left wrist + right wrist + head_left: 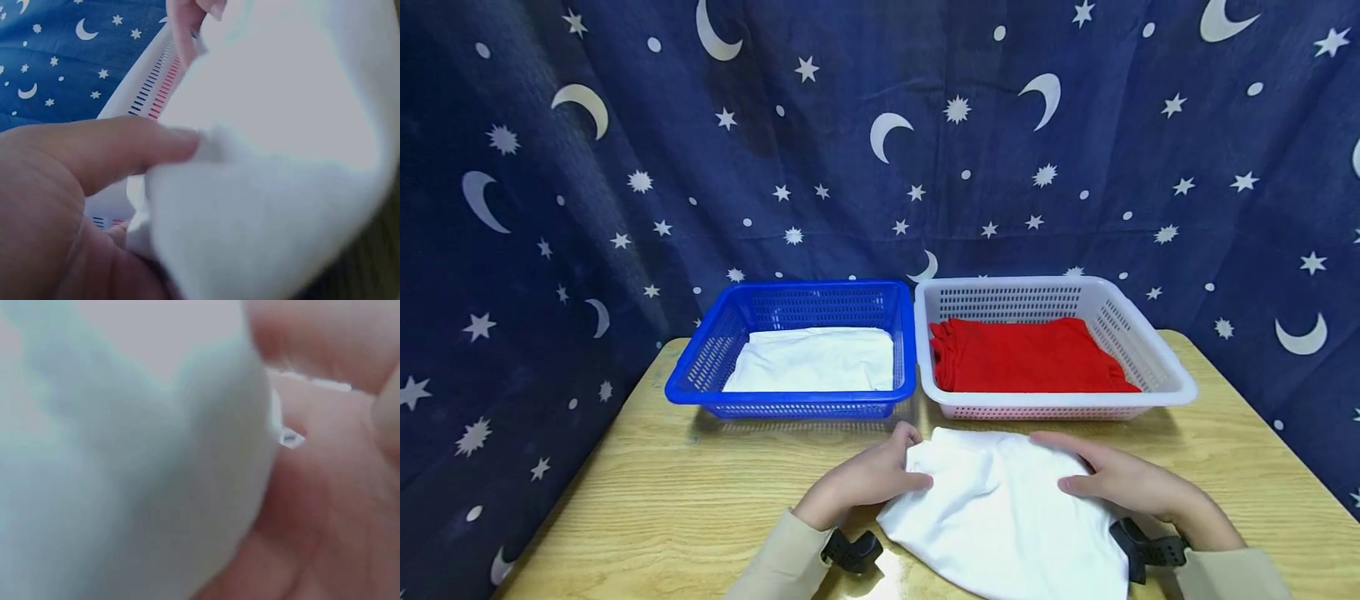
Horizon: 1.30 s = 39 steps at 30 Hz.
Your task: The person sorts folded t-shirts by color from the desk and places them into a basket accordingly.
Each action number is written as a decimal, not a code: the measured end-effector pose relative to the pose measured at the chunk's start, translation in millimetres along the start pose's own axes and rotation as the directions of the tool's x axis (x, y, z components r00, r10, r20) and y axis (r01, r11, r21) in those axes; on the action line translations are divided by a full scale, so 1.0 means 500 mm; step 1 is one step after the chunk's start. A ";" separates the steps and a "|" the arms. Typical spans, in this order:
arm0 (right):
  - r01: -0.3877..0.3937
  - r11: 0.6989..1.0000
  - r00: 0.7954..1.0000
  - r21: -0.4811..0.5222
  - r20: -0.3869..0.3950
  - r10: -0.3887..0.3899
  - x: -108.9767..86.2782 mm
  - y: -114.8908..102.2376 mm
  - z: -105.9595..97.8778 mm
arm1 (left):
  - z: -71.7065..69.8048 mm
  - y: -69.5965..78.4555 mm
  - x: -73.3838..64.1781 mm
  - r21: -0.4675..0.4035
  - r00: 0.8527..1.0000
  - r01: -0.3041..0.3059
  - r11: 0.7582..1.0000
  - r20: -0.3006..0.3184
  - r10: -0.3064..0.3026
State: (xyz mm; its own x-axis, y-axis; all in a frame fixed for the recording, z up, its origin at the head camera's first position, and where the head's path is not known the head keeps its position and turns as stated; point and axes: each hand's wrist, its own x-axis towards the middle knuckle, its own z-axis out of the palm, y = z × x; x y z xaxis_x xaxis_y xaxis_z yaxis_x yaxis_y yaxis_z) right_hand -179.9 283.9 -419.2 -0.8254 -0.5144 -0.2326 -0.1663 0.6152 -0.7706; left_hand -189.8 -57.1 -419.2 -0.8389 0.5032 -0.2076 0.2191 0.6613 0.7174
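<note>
A soft white cloth (1000, 517) hangs between both hands in front of the baskets, its lower part spreading toward the near edge of the head view. My left hand (876, 473) grips its left upper edge, thumb on the near face and fingers behind. At the opposite upper edge, my right hand (1123, 482) holds it the same way. The left wrist view has the left thumb (137, 147) pressing a fold into the cloth. Blurred white fabric (137, 462) fills most of the right wrist view, with the right palm (337, 500) beside it.
Behind the hands stand a blue basket (790, 398) with folded white cloth (812, 358) and, right next to it, a white basket (1060, 401) with folded red cloth (1030, 357). Both sit on a wooden table (647, 492). A dark blue star-and-moon curtain (835, 167) hangs behind.
</note>
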 end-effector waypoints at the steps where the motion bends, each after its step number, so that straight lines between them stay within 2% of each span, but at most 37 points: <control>1: 0.004 1.000 1.000 0.026 -0.008 -0.004 0.002 -0.003 0.002 | -0.003 -0.002 -0.002 0.001 1.000 -0.016 1.000 0.002 0.016; 4: 0.034 0.995 0.999 0.091 -0.025 -0.032 0.010 -0.012 0.007 | -0.021 -0.005 -0.010 0.030 0.996 -0.093 0.995 0.000 0.093; 8: 0.086 0.985 0.996 0.150 -0.029 -0.082 0.013 -0.019 0.006 | -0.054 0.002 -0.023 0.053 0.980 -0.199 0.979 0.005 0.199; 12: 0.190 0.954 0.981 0.231 -0.011 -0.193 0.008 -0.024 0.002 | -0.082 0.012 -0.040 0.010 0.973 -0.230 0.973 0.021 0.229; 15: 0.288 0.892 0.953 0.348 -0.008 -0.304 0.003 -0.032 0.000 | -0.102 0.018 -0.054 -0.030 0.973 -0.228 0.973 0.023 0.229; 19: 0.349 0.781 0.921 0.517 -0.035 -0.388 0.000 -0.046 0.000 | -0.127 0.021 -0.067 -0.102 0.973 -0.228 0.968 -0.005 0.229; 21: 0.359 0.746 0.915 0.562 -0.053 -0.400 0.002 -0.053 0.000 | -0.137 0.021 -0.071 -0.144 0.972 -0.236 0.961 -0.025 0.235; 23: 0.351 0.729 0.919 0.588 -0.066 -0.390 0.003 -0.058 0.000 | -0.143 0.020 -0.073 -0.177 0.968 -0.251 0.952 -0.038 0.249; 25: 0.343 0.709 0.922 0.616 -0.078 -0.379 0.003 -0.063 -0.001 | -0.148 0.018 -0.076 -0.187 0.963 -0.268 0.945 -0.037 0.266; 26: 0.334 0.687 0.923 0.645 -0.077 -0.377 0.003 -0.064 -0.002 | -0.150 0.018 -0.077 -0.181 0.960 -0.279 0.943 -0.034 0.278; 28: 0.303 0.621 0.924 0.723 -0.064 -0.377 0.002 -0.069 -0.006 | -0.153 0.020 -0.083 -0.164 0.958 -0.287 0.944 -0.027 0.287; 32: 0.200 0.456 0.935 0.867 -0.030 -0.353 0.003 -0.084 -0.015 | -0.160 0.026 -0.094 -0.133 0.956 -0.292 0.947 -0.068 0.285; 33: 0.184 0.432 0.937 0.883 -0.025 -0.348 0.006 -0.088 -0.017 | -0.162 0.026 -0.095 -0.142 0.956 -0.290 0.946 -0.087 0.280; 34: 0.168 0.421 0.943 0.891 -0.021 -0.331 0.009 -0.093 -0.018 | -0.163 0.026 -0.095 -0.153 0.956 -0.286 0.946 -0.108 0.272; 35: 0.159 0.423 0.952 0.892 -0.026 -0.303 0.012 -0.099 -0.018 | -0.164 0.025 -0.094 -0.167 0.955 -0.288 0.943 -0.126 0.270; 36: 0.166 0.457 0.962 0.874 -0.041 -0.271 0.016 -0.106 -0.019 | -0.166 0.025 -0.093 -0.189 0.954 -0.291 0.938 -0.138 0.268; 37: 0.166 0.468 0.964 0.868 -0.044 -0.261 0.021 -0.111 -0.020 | -0.167 0.024 -0.091 -0.215 0.951 -0.298 0.930 -0.146 0.271; 39: 0.160 0.419 0.965 0.894 -0.052 -0.258 0.030 -0.126 -0.019 | -0.168 0.023 -0.089 -0.278 0.954 -0.292 0.915 -0.158 0.256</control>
State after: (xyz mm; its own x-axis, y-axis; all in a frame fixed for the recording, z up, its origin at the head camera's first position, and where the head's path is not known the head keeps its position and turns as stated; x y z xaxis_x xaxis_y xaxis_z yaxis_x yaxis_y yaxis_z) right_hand -187.1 243.3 -368.6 -0.7814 -0.6240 0.0052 0.2801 -0.3583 -0.8906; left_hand -192.0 -118.4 -345.7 -0.8227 0.5611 0.0910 0.3070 0.3037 0.9020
